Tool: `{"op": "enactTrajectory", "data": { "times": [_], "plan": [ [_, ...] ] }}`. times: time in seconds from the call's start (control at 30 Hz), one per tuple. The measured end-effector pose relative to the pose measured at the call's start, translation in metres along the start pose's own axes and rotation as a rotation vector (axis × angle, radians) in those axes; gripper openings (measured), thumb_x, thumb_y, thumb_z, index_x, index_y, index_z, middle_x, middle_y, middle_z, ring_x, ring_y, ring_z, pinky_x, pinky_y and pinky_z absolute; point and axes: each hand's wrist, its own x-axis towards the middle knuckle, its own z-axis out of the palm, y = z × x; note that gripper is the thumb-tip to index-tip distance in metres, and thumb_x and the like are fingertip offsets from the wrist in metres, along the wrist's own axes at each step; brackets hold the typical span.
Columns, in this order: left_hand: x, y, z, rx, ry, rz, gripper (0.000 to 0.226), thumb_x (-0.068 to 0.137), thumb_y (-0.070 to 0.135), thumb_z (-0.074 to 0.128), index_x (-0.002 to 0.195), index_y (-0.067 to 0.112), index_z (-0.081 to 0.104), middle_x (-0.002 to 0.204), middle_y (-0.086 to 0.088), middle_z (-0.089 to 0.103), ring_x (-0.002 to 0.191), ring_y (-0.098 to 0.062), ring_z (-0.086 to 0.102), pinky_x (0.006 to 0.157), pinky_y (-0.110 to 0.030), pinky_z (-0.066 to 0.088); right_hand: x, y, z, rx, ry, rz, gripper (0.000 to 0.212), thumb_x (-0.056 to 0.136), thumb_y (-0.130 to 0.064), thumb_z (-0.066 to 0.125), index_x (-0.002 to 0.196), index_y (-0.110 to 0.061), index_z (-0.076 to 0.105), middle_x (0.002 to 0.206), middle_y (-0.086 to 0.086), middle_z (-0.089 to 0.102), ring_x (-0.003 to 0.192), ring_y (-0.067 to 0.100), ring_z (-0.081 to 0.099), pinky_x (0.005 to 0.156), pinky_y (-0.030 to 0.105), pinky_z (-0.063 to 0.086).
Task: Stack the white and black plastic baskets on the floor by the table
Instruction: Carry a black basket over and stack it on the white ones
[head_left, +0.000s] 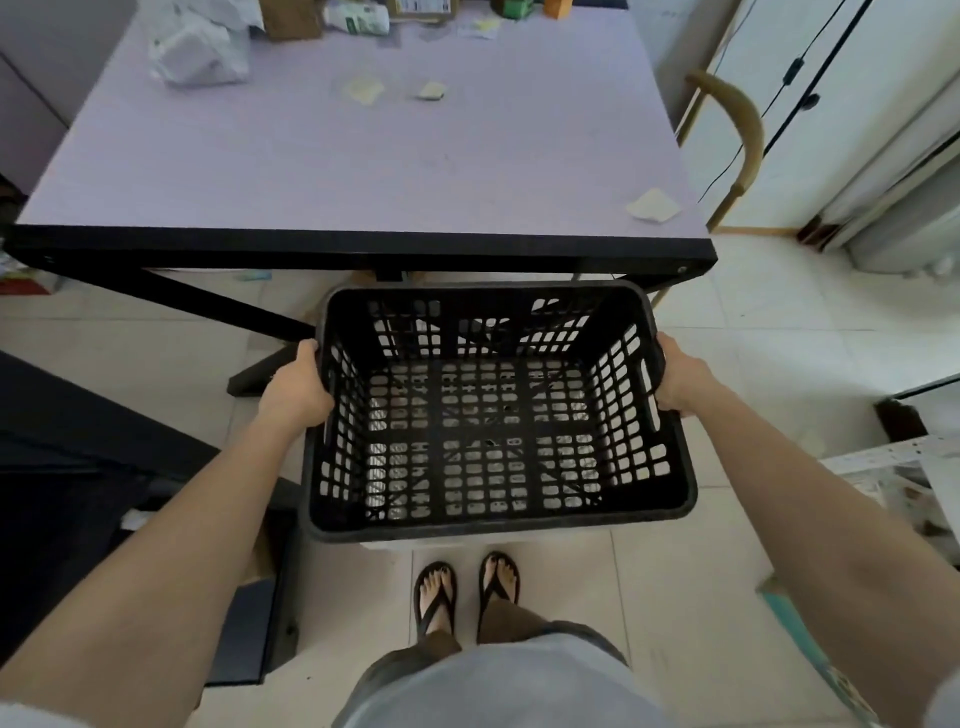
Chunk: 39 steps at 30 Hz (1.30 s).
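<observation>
Both hands hold the black basket up in the air. On one short side, the left hand is curled tight around the rim, with the fingers tucked under the edge and out of sight. On the other short side, the right hand is curled tight around the rim too, next to a long slot in that wall. Each hand is closed on the basket, and the arms reach out straight to it.

Its open top faces up at the camera. Its walls and bottom are full of little holes, and pale floor shows through them. The basket is empty inside. Its long way runs from side to side, from one hand to the other. It sits level, not tipped.

The basket is just in front of the near edge of the purple table, and lower than the table top. Its far rim is close under the table's black edge. The person's feet in black flip-flops stand on the floor just on the near side of the basket. A bit of something white peeks out under the basket's near rim, but it is too hidden to tell what it is.
</observation>
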Motion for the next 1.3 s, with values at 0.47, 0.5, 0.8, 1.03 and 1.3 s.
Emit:
{"op": "enactTrajectory", "data": {
  "times": [0.47,0.5,0.8,1.03,1.3],
  "plan": [
    [-0.012,-0.006,0.014,0.083,-0.032,0.002,0.078,0.091,0.011,0.055,0.154,0.018,0.009,0.121,-0.019,0.062,0.102,-0.035,0.064,0.081,-0.046,0.056,-0.001,0.016,0.002,0.039,-0.034,-0.002,0.087,0.083,0.005,0.057,0.152,-0.028,0.015,0.090,0.012,0.051,0.095,0.037,0.053,0.092,0.048,0.051],
    [-0.011,-0.007,0.014,0.086,-0.025,0.005,0.078,0.091,0.011,0.055,0.154,0.019,0.009,0.121,-0.019,0.062,0.101,-0.035,0.064,0.080,-0.047,0.056,-0.001,0.017,0.002,0.026,-0.027,-0.012,0.087,0.083,0.005,0.057,0.152,-0.027,0.015,0.098,0.017,0.055,0.101,0.040,0.055,0.093,0.048,0.051],
    [-0.011,-0.009,0.010,0.073,-0.057,0.022,0.082,0.089,0.011,0.060,0.154,0.013,0.011,0.134,-0.019,0.056,0.119,-0.035,0.056,0.095,-0.045,0.049,0.003,0.014,0.001,-0.095,-0.003,0.011,0.076,0.080,-0.008,0.063,0.147,-0.019,0.028,0.122,0.021,0.059,0.111,0.038,0.056,0.092,0.043,0.050],
    [-0.013,-0.036,0.006,0.080,0.000,-0.009,0.068,0.084,0.034,0.064,0.144,0.017,0.037,0.135,-0.019,0.053,0.123,-0.041,0.051,0.099,-0.051,0.048,0.002,0.005,0.006,-0.314,0.042,-0.031,0.061,0.080,-0.019,0.064,0.137,-0.018,0.042,0.131,0.014,0.046,0.124,0.036,0.043,0.097,0.048,0.045],
    [-0.130,-0.056,-0.002,0.023,0.116,-0.175,0.042,0.094,0.036,0.045,0.123,0.007,0.056,0.123,-0.020,0.060,0.114,-0.038,0.056,0.097,-0.048,0.047,-0.013,-0.042,0.025,-0.530,0.081,-0.397,0.051,0.086,-0.024,0.060,0.135,-0.018,0.046,0.139,0.011,0.038,0.132,0.034,0.032,0.103,0.055,0.038]
  ]
}}
